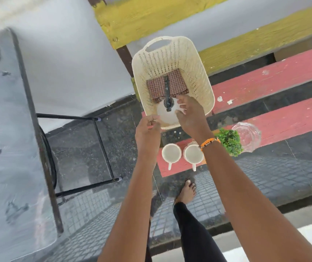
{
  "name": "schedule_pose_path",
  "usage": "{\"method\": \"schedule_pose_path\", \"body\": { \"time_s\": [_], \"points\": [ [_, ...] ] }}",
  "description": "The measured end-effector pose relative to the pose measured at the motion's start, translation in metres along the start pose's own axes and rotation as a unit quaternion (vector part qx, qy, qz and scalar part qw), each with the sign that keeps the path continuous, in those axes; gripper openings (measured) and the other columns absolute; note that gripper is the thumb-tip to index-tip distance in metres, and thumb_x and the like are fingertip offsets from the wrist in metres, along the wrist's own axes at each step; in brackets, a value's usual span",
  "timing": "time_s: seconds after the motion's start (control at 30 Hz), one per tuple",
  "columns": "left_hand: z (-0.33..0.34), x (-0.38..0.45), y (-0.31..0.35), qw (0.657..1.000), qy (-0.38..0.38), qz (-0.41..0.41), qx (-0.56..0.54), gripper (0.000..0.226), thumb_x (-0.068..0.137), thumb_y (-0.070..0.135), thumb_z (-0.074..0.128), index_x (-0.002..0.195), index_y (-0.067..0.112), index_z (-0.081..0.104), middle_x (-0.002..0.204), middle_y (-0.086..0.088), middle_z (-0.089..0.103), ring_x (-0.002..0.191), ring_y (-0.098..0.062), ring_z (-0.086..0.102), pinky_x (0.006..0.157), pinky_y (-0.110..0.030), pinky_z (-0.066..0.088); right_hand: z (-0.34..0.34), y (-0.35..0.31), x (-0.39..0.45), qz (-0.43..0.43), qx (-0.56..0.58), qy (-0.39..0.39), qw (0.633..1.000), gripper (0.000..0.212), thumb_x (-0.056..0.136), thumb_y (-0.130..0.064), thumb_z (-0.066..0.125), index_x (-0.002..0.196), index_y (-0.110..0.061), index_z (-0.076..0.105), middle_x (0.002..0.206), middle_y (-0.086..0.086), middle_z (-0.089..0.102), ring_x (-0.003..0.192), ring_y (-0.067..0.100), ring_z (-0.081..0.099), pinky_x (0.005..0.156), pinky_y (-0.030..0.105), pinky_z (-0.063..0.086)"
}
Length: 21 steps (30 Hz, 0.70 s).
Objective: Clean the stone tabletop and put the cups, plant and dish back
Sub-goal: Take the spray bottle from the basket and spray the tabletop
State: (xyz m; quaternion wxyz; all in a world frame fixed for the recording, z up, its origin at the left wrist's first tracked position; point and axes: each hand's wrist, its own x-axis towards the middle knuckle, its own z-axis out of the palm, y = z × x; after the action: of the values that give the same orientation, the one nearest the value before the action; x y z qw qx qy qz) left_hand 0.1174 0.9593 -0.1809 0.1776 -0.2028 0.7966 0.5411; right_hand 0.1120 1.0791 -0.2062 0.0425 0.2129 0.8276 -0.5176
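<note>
Loosely spread, the right hand (pixel 188 112) is resting its fingers on the white spray bottle (pixel 167 115) inside the cream basket (pixel 204 76); whether it is gripping cannot be told. Left hand (pixel 147 127) is curling closed at the basket's near rim. Both arms are reaching far. Cups (pixel 171 153), plant (pixel 230 141) and glass dish (pixel 247 137) are sitting on the red bench (pixel 283 120), right of the wet stone tabletop (pixel 5 129).

At frame left, the stone worktop (pixel 9 129) looks smooth and wet-glossy. The centre basket (pixel 172 53) is perforated cream plastic holding checked cloth (pixel 176 82); the dish (pixel 247 136) lower right is clear glass.
</note>
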Motion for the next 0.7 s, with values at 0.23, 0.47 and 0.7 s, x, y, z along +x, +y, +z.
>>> {"method": "schedule_pose_path", "body": {
  "time_s": [0.23,0.47,0.7],
  "points": [
    [-0.001,0.012,0.001,0.996,-0.078,0.018,0.025,0.018,0.090,0.011,0.050,0.090,0.024,0.063,0.096,0.007,0.062,0.104,-0.021,0.061,0.096,-0.045,0.048,0.016,0.013,0.041,-0.002,-0.058,-0.051,0.997,0.037,0.083,-0.002,0.062,0.120,-0.008,0.059,0.126,0.011,0.058,0.114,0.027,0.055,0.094,0.026,0.042],
    [-0.019,0.002,-0.004,0.998,-0.057,0.021,0.018,0.021,0.090,0.014,0.051,0.084,0.032,0.062,0.098,0.003,0.066,0.092,-0.015,0.062,0.088,-0.036,0.050,0.018,0.003,0.025,-0.083,-0.072,0.014,0.994,0.033,0.081,0.009,0.049,0.113,0.003,0.058,0.113,0.017,0.063,0.109,0.032,0.057,0.094,0.035,0.043],
    [-0.050,-0.029,0.011,0.997,-0.010,0.041,-0.070,0.021,0.090,0.010,0.051,0.092,0.023,0.067,0.083,0.011,0.065,0.074,-0.005,0.060,0.081,-0.029,0.051,0.003,-0.063,-0.017,-0.224,-0.006,0.068,0.972,0.038,0.075,0.015,0.042,0.111,0.006,0.052,0.104,0.020,0.057,0.096,0.020,0.049,0.084,0.026,0.039]
  ]
}}
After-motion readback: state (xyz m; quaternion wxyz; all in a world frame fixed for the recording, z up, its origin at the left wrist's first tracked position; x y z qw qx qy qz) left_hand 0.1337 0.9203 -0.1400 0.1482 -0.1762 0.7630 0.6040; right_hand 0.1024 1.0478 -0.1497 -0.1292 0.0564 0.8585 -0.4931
